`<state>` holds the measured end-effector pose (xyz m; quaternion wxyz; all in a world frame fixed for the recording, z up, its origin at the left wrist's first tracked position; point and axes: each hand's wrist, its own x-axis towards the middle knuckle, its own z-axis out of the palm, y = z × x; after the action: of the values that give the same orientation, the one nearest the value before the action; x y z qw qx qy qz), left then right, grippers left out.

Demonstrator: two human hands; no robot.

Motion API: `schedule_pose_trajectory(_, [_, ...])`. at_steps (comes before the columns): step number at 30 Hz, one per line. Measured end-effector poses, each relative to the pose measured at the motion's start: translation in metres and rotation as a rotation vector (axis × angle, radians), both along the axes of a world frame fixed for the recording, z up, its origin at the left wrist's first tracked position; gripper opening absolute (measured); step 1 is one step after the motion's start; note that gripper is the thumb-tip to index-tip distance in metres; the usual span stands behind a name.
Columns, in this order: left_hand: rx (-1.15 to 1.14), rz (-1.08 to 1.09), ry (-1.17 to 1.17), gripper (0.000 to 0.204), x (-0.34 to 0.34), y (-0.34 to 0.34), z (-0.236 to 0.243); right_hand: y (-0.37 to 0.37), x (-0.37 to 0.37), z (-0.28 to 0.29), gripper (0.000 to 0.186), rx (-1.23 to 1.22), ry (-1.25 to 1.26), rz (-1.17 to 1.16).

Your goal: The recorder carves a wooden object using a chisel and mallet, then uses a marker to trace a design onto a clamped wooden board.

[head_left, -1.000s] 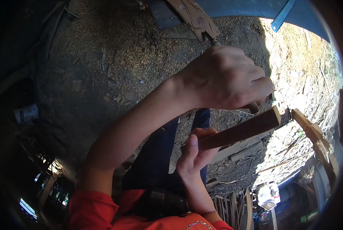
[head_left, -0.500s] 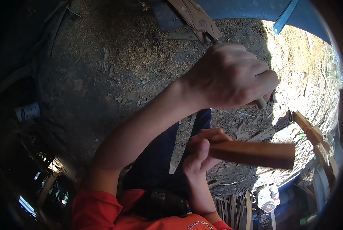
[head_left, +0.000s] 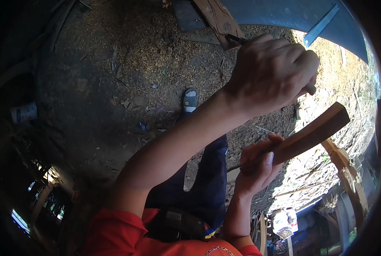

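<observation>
My left hand (head_left: 275,74) is closed in a fist around a slim tool. Its dark narrow end (head_left: 236,39) sticks out on the far left side, and its pale rounded handle end (head_left: 310,88) shows below the fingers; the middle is hidden in the grip. Lower and nearer, my right hand (head_left: 258,166) is wrapped round one end of a brown, slightly curved wooden piece (head_left: 312,135). The piece slants up to the right, with its wide end free. A thin dark strip (head_left: 234,169) shows on the left of this hand; I cannot tell what it is.
Wood shavings (head_left: 147,55) and scraps litter the dirt floor. Boards (head_left: 218,19) and a blue sheet (head_left: 275,13) with a blue strip (head_left: 321,25) lie at the far side. Rough timber (head_left: 348,175) stands at the right, a white container (head_left: 24,113) at the left.
Both hands have shifted right. The wooden piece has swung from nearly level to slanting up at its free end. A foot in a slipper has come into sight beyond my left forearm.
</observation>
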<state>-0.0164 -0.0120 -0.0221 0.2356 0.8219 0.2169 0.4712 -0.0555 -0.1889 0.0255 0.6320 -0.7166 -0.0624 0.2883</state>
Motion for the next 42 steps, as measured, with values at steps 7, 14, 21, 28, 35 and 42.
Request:
schedule_pose_trajectory(7, [0.000, 0.218, -0.068, 0.024, 0.022, 0.007, 0.001, 0.005, 0.053, 0.027, 0.047, -0.028, 0.046, 0.233])
schedule_pose_trajectory(14, [-0.040, 0.392, -0.013, 0.025, 0.032, 0.007, 0.001, 0.009, 0.077, 0.030, 0.043, -0.206, 0.023, 0.552])
schedule_pose_trajectory(21, [-0.079, 0.448, 0.026, 0.032, 0.040, 0.011, 0.003, 0.018, 0.093, 0.023, 0.037, -0.146, 0.001, 0.585])
schedule_pose_trajectory(28, [-0.063, 0.544, 0.038, 0.021, 0.048, 0.016, -0.001, 0.021, 0.118, 0.023, 0.025, 0.045, 0.085, 0.739])
schedule_pose_trajectory(35, [-0.023, 0.660, 0.080, 0.017, 0.053, 0.015, -0.005, 0.028, 0.118, 0.020, 0.025, 0.076, 0.136, 0.537])
schedule_pose_trajectory(42, [-0.014, 0.635, -0.027, 0.016, 0.051, 0.019, -0.006, 0.030, 0.108, 0.026, 0.035, 0.051, 0.094, 0.259])
